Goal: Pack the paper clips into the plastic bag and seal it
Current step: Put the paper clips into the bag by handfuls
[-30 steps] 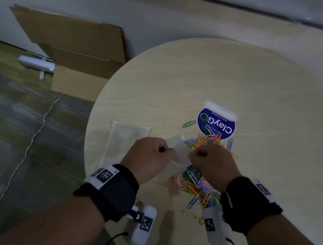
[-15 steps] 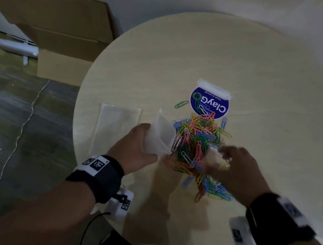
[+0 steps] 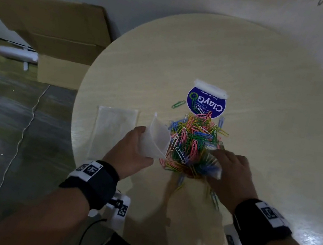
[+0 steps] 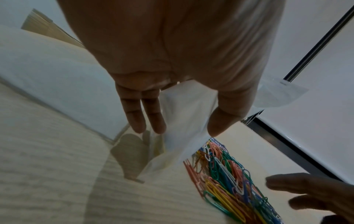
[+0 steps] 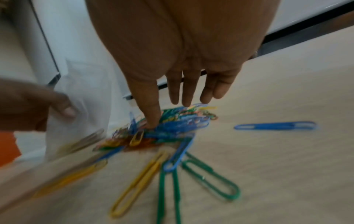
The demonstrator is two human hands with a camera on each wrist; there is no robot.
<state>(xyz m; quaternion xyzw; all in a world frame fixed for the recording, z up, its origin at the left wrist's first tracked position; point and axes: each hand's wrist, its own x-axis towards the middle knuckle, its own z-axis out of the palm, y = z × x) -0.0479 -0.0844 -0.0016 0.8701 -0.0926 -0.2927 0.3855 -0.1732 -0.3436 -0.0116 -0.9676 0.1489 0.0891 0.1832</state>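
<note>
A heap of coloured paper clips (image 3: 194,140) lies in the middle of the round table (image 3: 289,96). My left hand (image 3: 144,145) pinches a small clear plastic bag (image 3: 156,140) just left of the heap, its mouth gaping upward. In the left wrist view the thumb and fingers (image 4: 153,118) clamp the bag (image 4: 184,115) beside the clips (image 4: 229,181). My right hand (image 3: 220,160) is at the heap's near right edge. The right wrist view shows its fingers (image 5: 188,91) straight and the thumb tip pressed into the clips (image 5: 178,125), with the bag (image 5: 82,98) to the left.
A blue round "ClayG" pouch (image 3: 206,103) lies just beyond the heap, with a lone green clip (image 3: 178,104) beside it. A second flat clear bag (image 3: 113,133) rests at the table's left edge. Loose clips (image 5: 275,125) are scattered near my right wrist. Cardboard boxes (image 3: 60,30) stand on the floor at left.
A second ago both hands held the bag's mouth together. My right hand has let go and moved right onto the clip heap; my left hand keeps the bag, now spread open.
</note>
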